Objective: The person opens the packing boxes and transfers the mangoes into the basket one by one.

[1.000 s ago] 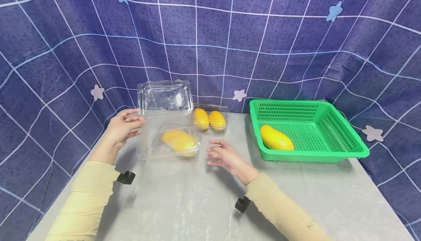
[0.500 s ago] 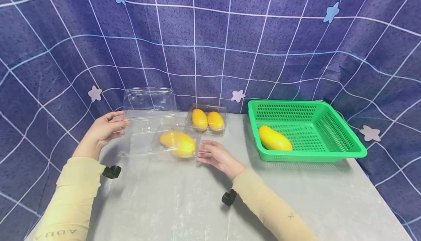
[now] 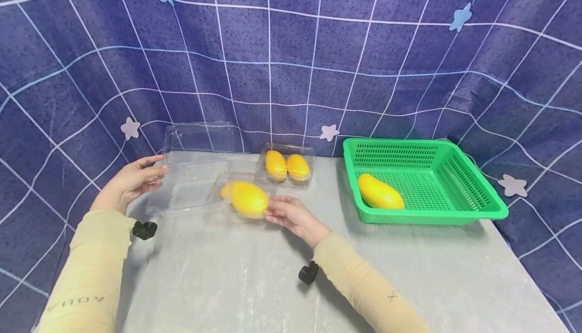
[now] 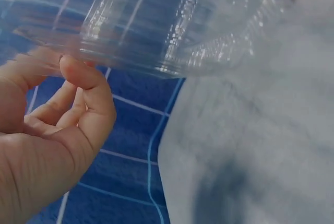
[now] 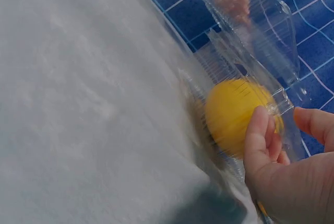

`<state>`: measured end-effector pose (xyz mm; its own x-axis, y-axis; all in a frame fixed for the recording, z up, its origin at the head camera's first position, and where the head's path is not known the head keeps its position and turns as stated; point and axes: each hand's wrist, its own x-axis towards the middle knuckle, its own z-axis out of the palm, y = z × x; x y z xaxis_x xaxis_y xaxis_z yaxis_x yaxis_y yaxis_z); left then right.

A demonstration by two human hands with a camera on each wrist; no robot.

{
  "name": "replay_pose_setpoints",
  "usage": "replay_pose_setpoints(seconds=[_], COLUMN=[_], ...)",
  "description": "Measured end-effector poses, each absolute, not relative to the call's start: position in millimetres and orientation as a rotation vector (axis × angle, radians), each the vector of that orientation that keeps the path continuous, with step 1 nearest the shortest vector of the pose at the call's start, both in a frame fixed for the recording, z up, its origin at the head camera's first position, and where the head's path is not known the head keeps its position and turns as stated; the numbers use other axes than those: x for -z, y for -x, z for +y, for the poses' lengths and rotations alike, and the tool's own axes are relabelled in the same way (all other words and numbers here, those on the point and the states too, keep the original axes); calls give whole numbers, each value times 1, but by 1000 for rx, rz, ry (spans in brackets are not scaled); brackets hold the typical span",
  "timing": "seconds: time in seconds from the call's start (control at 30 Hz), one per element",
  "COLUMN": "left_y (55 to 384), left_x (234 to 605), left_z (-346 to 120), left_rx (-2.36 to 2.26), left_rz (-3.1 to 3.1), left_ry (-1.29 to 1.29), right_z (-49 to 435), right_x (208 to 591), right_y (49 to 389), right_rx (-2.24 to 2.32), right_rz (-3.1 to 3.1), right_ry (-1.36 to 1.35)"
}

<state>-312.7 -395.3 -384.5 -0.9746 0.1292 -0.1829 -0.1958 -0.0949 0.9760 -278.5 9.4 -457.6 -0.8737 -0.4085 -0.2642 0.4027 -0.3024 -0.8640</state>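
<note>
A clear plastic clamshell box (image 3: 191, 196) stands at the left with its lid (image 3: 200, 143) raised. Yellow mango (image 3: 250, 201) shows through the plastic at its right end, with a paler yellow bit at the mango's left side. My left hand (image 3: 134, 181) pinches the left edge of the box between thumb and fingers, as the left wrist view shows. At the opposite end, my right hand (image 3: 293, 217) pinches the rim; in the right wrist view its fingertips (image 5: 258, 117) overlap the mango, with the thumb across the rim.
Behind, a smaller clear box (image 3: 311, 158) holds two mangoes (image 3: 297, 167) near the curtain (image 3: 291, 85). To the right, a green basket (image 3: 427, 217) has one mango (image 3: 379, 191) in its left side. All stand on a grey table (image 3: 254, 277).
My left hand and the raised lid have shifted left. My right hand has moved left from beside the box onto its right rim and now grips it.
</note>
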Motion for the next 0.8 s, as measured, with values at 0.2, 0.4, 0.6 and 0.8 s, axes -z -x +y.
replay_pose_setpoints(seconds=[0.2, 0.4, 0.6, 0.8], left_y=[315, 317, 320, 322], left_x=[394, 399, 404, 413], left_z=[-407, -413, -419, -424], left_rx=[-2310, -2336, -2275, -2210], left_rz=[1739, 1671, 1710, 1752], left_ry=[52, 35, 94, 109], right_z=[15, 35, 56, 69], right_x=[455, 455, 459, 461], right_y=[278, 275, 271, 268], right_rx=[2211, 2221, 2193, 2173], right_rz=[1429, 1403, 1437, 1483], right_ry=[-6, -49, -64, -70])
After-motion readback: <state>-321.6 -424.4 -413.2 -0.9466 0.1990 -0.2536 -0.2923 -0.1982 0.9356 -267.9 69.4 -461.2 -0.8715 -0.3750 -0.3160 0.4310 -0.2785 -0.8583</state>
